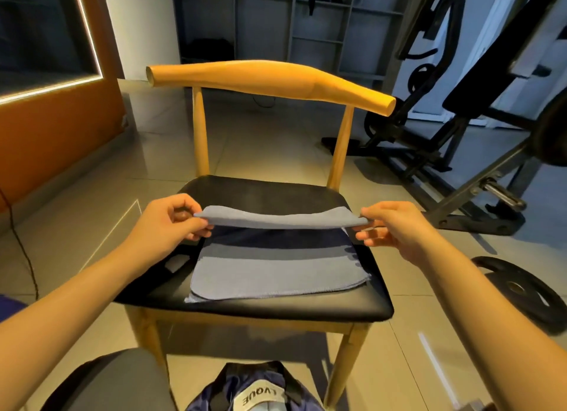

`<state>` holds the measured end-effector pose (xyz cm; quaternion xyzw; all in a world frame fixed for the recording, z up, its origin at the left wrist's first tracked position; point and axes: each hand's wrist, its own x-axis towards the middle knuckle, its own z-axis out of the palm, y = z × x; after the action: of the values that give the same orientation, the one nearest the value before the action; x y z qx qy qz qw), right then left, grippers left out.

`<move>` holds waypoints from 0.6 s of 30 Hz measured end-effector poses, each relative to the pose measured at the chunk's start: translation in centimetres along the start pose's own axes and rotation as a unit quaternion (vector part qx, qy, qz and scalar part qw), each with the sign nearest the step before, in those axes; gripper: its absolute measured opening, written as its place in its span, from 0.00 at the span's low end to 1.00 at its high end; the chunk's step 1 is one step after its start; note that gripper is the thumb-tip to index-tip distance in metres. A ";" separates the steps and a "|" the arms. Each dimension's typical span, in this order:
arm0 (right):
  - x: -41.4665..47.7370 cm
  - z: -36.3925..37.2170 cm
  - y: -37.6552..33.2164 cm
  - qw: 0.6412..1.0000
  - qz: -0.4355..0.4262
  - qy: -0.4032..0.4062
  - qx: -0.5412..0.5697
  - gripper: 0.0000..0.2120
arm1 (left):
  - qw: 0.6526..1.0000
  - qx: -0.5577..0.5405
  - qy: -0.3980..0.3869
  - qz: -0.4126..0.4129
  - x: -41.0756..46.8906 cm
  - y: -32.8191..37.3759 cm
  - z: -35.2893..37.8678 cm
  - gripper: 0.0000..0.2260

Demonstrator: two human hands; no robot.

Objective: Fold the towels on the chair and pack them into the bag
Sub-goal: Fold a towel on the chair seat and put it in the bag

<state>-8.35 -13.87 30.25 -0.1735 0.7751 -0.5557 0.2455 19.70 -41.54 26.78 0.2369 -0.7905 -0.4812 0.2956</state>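
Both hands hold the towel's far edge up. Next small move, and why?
Probably draw the left hand and right hand toward you, laying the lifted edge of the blue-grey towel onto its near edge, flat on the black chair seat.

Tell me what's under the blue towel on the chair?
Under the towel a second cloth edge peeks out, lying on the black seat. How many layers lie beneath is covered.

Centre frame, a black-seated wooden chair [276, 192] stands on the tiled floor [260, 128], a blue towel [276, 275] lying on its seat. On the floor: a bag [260, 392] bottom centre, a weight plate [521, 288] lower right.
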 end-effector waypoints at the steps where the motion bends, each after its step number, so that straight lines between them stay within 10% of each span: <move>1: -0.6 0.0 0.6 1.000 0.006 -0.006 -0.006 0.09 | 1.000 0.011 -0.009 0.001 -1.1 -0.4 0.1 0.02; 18: -5.0 -0.3 5.2 0.993 -0.010 0.022 -0.119 0.04 | 0.978 0.187 -0.091 0.031 -7.6 -2.7 0.1 0.07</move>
<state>-4.39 -9.27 26.31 -0.1967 0.8390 -0.4661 0.2003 25.31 -37.58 22.44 0.2191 -0.8971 -0.3347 0.1876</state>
